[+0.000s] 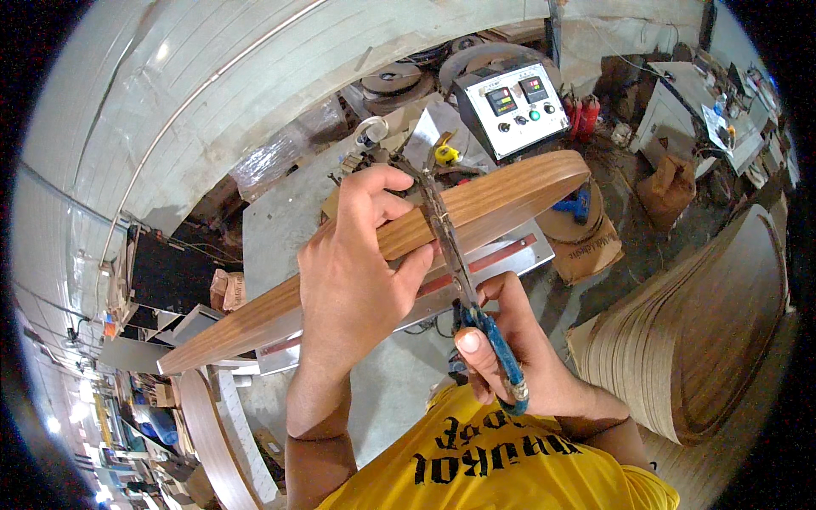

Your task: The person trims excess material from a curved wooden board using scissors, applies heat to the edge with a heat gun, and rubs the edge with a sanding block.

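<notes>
Head view: blue-handled, seemingly metal shears (450,246) across curved wood-grain board (510,185).

White-faced control box (515,114); red extinguishers (588,116) just right of it; brown paper bag (668,184) farther right.

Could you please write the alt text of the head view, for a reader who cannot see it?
A person's right hand holds blue-handled scissors across a long wood-grain board, which the left hand grips. Beyond the board is a control box with a white front; at the right are stacked curved panels.
</notes>
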`<state>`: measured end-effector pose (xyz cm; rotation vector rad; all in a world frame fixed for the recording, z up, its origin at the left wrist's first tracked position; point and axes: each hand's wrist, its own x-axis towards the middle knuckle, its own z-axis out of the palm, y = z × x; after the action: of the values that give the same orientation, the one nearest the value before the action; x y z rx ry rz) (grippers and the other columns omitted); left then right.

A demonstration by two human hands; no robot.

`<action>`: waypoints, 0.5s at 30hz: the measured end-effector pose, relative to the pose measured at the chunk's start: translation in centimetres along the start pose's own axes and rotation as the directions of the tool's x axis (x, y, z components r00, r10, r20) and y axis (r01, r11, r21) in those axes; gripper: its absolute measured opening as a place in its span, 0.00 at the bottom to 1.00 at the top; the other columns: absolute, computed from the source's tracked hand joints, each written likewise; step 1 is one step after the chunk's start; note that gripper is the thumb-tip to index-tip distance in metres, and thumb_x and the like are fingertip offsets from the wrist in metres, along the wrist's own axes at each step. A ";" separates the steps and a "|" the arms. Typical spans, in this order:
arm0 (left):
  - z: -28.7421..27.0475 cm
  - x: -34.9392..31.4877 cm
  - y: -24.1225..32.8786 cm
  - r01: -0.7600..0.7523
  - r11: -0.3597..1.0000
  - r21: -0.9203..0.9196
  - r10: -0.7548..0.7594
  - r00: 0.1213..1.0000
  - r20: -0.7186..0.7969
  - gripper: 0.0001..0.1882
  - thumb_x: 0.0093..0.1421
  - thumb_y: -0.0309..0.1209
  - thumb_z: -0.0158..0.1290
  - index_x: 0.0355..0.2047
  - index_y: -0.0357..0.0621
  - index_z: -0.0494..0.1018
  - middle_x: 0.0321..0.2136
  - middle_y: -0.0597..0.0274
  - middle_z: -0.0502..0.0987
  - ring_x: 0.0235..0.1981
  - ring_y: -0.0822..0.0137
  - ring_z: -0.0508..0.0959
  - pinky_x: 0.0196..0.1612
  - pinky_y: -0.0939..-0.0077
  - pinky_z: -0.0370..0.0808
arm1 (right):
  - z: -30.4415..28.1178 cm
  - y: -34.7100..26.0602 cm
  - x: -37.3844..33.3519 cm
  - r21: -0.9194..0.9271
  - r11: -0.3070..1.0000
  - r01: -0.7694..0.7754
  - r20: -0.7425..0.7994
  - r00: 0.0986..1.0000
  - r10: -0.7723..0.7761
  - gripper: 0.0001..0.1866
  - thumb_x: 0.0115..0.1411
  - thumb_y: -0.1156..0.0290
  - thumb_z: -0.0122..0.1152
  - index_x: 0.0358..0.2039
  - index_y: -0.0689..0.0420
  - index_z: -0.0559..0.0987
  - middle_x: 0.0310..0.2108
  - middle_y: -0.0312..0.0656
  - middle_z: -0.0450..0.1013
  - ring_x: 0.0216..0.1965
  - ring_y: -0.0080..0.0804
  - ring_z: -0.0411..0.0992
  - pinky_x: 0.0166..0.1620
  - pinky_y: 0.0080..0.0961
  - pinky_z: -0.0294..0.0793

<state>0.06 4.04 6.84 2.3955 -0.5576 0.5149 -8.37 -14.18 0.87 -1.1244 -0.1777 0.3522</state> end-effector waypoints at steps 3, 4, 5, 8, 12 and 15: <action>0.1 0.0 -0.1 0.001 1.000 0.001 -0.001 1.000 0.006 0.36 0.53 0.23 0.72 0.59 0.49 0.67 0.37 0.63 0.86 0.40 0.56 0.88 0.44 0.60 0.81 | -0.2 0.1 0.0 -0.023 1.000 -0.015 -0.007 1.000 0.015 0.28 0.74 0.48 0.64 0.51 0.55 0.60 0.23 0.30 0.64 0.15 0.19 0.64 0.18 0.19 0.61; 0.1 0.0 0.0 -0.005 1.000 0.003 0.005 1.000 0.004 0.36 0.53 0.23 0.72 0.59 0.49 0.67 0.37 0.63 0.86 0.40 0.56 0.88 0.44 0.60 0.81 | -0.3 0.1 0.0 -0.047 0.999 -0.012 -0.011 1.000 0.011 0.28 0.74 0.48 0.64 0.50 0.55 0.60 0.22 0.30 0.64 0.15 0.19 0.64 0.19 0.19 0.61; 0.0 0.0 0.0 -0.010 1.000 0.007 0.010 1.000 0.002 0.36 0.53 0.24 0.72 0.59 0.49 0.67 0.37 0.63 0.86 0.41 0.55 0.88 0.44 0.59 0.81 | -0.4 0.1 0.0 -0.070 0.998 -0.009 -0.014 1.000 0.008 0.28 0.74 0.47 0.65 0.50 0.54 0.61 0.22 0.29 0.64 0.15 0.19 0.64 0.19 0.20 0.61; -0.2 0.0 0.0 -0.019 1.000 0.015 0.019 1.000 -0.002 0.35 0.54 0.25 0.72 0.60 0.49 0.67 0.37 0.63 0.86 0.41 0.55 0.88 0.43 0.59 0.82 | -0.5 0.6 0.1 -0.052 0.999 0.008 -0.006 1.000 -0.008 0.28 0.74 0.49 0.65 0.52 0.54 0.60 0.22 0.30 0.65 0.15 0.20 0.65 0.20 0.19 0.62; 0.1 0.3 -0.2 -0.003 1.000 0.015 0.003 1.000 0.010 0.36 0.56 0.28 0.73 0.61 0.50 0.66 0.38 0.63 0.86 0.40 0.55 0.89 0.41 0.59 0.82 | -1.9 2.3 0.2 0.105 0.989 0.109 0.044 0.993 -0.114 0.32 0.71 0.49 0.70 0.55 0.52 0.58 0.27 0.34 0.68 0.17 0.21 0.68 0.21 0.20 0.65; 0.1 0.4 -0.1 0.001 0.998 0.065 -0.002 1.000 0.003 0.36 0.57 0.32 0.74 0.62 0.50 0.66 0.38 0.63 0.87 0.38 0.55 0.89 0.40 0.59 0.83 | -3.1 2.2 -1.1 0.213 0.936 0.282 0.003 0.957 -0.289 0.38 0.66 0.43 0.73 0.57 0.48 0.58 0.32 0.43 0.71 0.21 0.27 0.71 0.23 0.22 0.71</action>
<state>0.43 3.92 6.87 2.4584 -0.5484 0.5361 -8.83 -16.34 -2.41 -0.8680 -0.3227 0.1265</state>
